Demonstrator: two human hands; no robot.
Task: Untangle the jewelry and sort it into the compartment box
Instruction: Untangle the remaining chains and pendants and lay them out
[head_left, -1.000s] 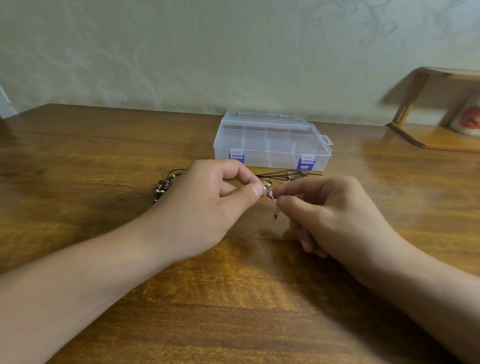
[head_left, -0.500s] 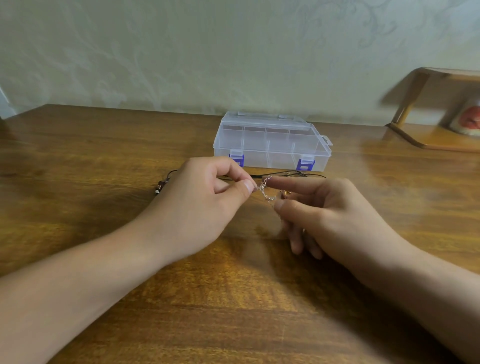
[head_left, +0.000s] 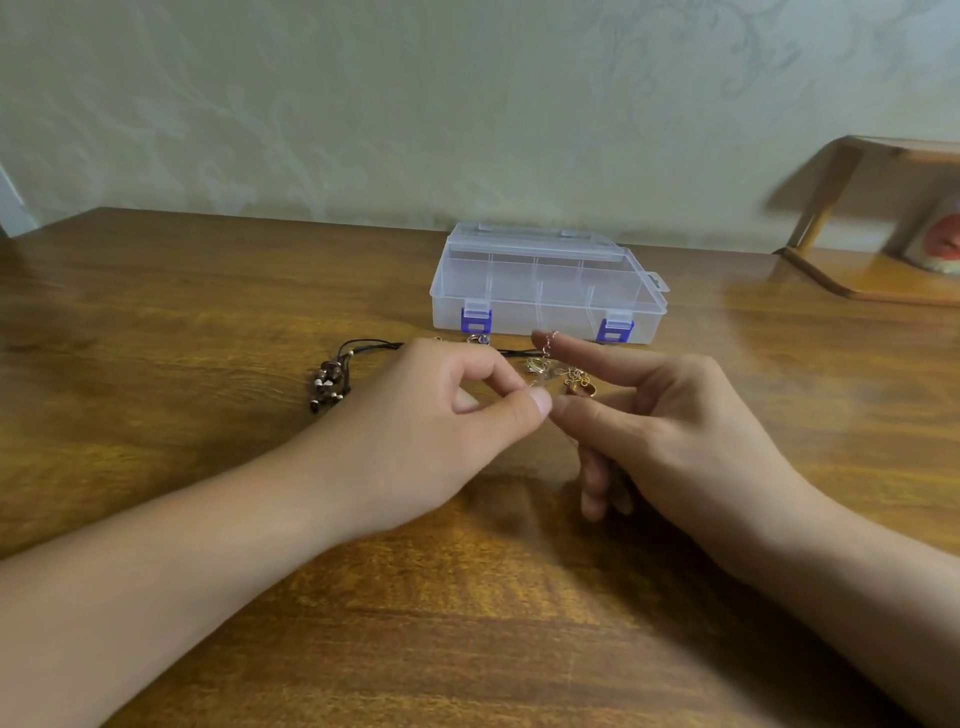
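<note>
A tangle of thin chains (head_left: 545, 364) lies between my hands on the wooden table (head_left: 208, 322). My left hand (head_left: 441, 431) pinches a fine silver chain between thumb and forefinger. My right hand (head_left: 670, 431) has its forefinger stretched out with a loop of that chain hooked over the fingertip; its thumb meets my left thumb. A gold piece (head_left: 579, 387) sits under the right forefinger. A black cord necklace with brown beads (head_left: 328, 382) lies to the left. The clear compartment box (head_left: 545, 286) with blue latches stands shut behind.
A wooden shelf stand (head_left: 872, 270) sits at the far right against the wall, with a red and white object (head_left: 940, 244) on it. Bare tabletop stretches to the left and in front of my arms.
My right forefinger has straightened and lifted, pulling a loop of chain up toward the box. More of the gold jewelry and the beads now shows between and beside my hands.
</note>
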